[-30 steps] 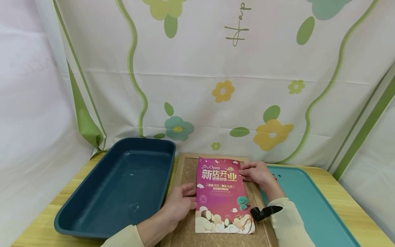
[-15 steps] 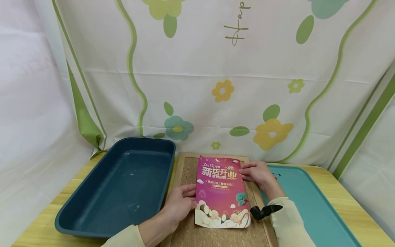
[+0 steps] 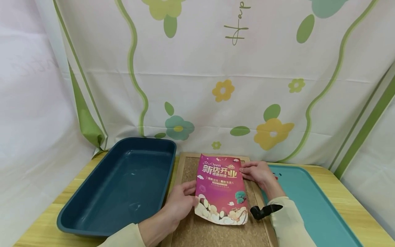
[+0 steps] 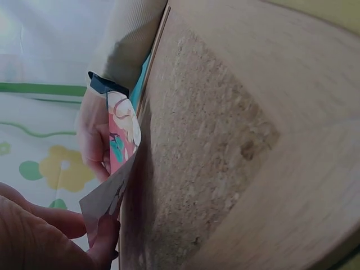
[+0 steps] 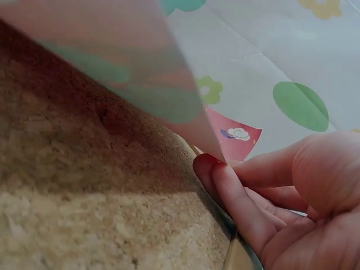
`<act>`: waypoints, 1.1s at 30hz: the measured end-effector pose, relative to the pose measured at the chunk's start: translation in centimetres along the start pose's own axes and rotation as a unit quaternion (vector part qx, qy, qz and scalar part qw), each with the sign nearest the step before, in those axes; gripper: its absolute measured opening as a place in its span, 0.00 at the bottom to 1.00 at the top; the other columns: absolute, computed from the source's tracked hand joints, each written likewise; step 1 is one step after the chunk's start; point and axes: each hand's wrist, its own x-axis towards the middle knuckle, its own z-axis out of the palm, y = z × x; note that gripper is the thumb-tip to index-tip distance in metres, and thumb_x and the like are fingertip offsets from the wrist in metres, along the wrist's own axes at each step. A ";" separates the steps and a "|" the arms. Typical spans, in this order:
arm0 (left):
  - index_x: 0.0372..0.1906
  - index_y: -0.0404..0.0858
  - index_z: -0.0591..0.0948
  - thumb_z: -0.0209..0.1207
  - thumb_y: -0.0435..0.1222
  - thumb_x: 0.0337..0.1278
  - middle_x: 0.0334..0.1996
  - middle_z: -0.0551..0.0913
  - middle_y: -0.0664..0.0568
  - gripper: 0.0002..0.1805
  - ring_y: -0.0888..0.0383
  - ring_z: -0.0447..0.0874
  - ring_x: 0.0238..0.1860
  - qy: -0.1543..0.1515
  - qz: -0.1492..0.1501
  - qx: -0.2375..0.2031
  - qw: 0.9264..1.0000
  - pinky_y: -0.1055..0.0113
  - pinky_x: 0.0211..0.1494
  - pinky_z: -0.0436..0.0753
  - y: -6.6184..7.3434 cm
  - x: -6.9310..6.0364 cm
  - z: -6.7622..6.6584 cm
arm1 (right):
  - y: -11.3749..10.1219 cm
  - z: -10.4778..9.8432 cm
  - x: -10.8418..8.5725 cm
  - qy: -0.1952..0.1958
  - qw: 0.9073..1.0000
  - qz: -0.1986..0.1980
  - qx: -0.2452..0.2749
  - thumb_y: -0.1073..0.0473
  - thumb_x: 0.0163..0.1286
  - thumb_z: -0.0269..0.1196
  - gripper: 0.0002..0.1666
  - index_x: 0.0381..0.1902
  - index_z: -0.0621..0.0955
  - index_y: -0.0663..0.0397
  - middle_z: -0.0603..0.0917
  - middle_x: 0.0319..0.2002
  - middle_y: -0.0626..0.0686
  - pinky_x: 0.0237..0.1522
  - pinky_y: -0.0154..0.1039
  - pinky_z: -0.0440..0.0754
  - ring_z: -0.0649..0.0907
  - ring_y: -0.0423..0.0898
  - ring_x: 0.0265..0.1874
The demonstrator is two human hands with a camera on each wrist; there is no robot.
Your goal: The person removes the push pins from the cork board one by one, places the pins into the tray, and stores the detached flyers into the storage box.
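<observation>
A pink and purple printed flyer (image 3: 220,190) is held by both hands just over a wood-framed cork board (image 3: 189,168). My left hand (image 3: 180,202) pinches its left edge, thumb on one side and fingers on the other, as the left wrist view also shows. At the upper right edge, my right hand (image 3: 257,174) pinches the flyer between thumb and fingertips. In the right wrist view the sheet (image 5: 135,62) bows up off the cork (image 5: 84,169), its shadow falling beneath. The flyer's lower edge curls up slightly.
Left of the board stands a deep dark blue tray (image 3: 168,164). A flat teal tray (image 3: 311,202) lies on the right, with small dark and red marks near the right hand. A white floral curtain (image 3: 197,89) hangs behind the wooden table (image 3: 40,219).
The flyer's lower edge has lifted and tilted up toward the back, so the sheet looks shorter. Both hands keep their hold in nearly the same places.
</observation>
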 end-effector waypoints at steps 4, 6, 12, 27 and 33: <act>0.79 0.28 0.66 0.55 0.19 0.62 0.72 0.75 0.32 0.37 0.42 0.81 0.67 0.001 0.010 0.000 1.000 0.44 0.67 0.84 0.5 -0.2 -0.1 | -0.1 0.1 0.0 0.000 1.000 0.001 0.013 0.64 0.78 0.64 0.22 0.63 0.80 0.75 0.86 0.56 0.67 0.44 0.36 0.91 0.92 0.38 0.36; 0.78 0.28 0.67 0.55 0.18 0.62 0.72 0.76 0.32 0.37 0.42 0.82 0.66 0.003 0.015 0.000 1.000 0.46 0.65 0.86 0.7 -0.3 -0.2 | -0.2 0.2 0.0 0.000 1.000 0.002 0.014 0.64 0.78 0.64 0.22 0.63 0.80 0.75 0.84 0.58 0.69 0.44 0.36 0.91 0.91 0.38 0.37; 0.78 0.30 0.69 0.55 0.19 0.64 0.71 0.77 0.34 0.36 0.43 0.83 0.64 0.015 0.024 0.014 0.999 0.51 0.62 0.88 1.5 -0.4 -0.5 | -0.6 0.5 0.1 -0.003 1.000 0.001 0.028 0.62 0.78 0.65 0.24 0.65 0.80 0.72 0.83 0.63 0.71 0.48 0.38 0.91 0.92 0.39 0.39; 0.76 0.32 0.73 0.55 0.21 0.67 0.70 0.79 0.35 0.32 0.40 0.85 0.64 0.053 0.064 0.030 0.996 0.53 0.55 0.91 2.6 -0.5 -1.3 | -1.6 1.7 0.3 0.003 1.000 -0.020 0.012 0.61 0.76 0.67 0.23 0.64 0.83 0.66 0.84 0.63 0.67 0.54 0.43 0.90 0.91 0.40 0.42; 0.75 0.33 0.74 0.56 0.22 0.68 0.69 0.81 0.36 0.30 0.41 0.85 0.64 0.068 0.066 0.039 0.995 0.53 0.54 0.91 3.1 -0.5 -2.0 | -2.2 2.1 0.6 0.002 0.999 -0.017 0.031 0.63 0.77 0.66 0.24 0.66 0.80 0.69 0.86 0.59 0.68 0.49 0.41 0.92 0.92 0.40 0.38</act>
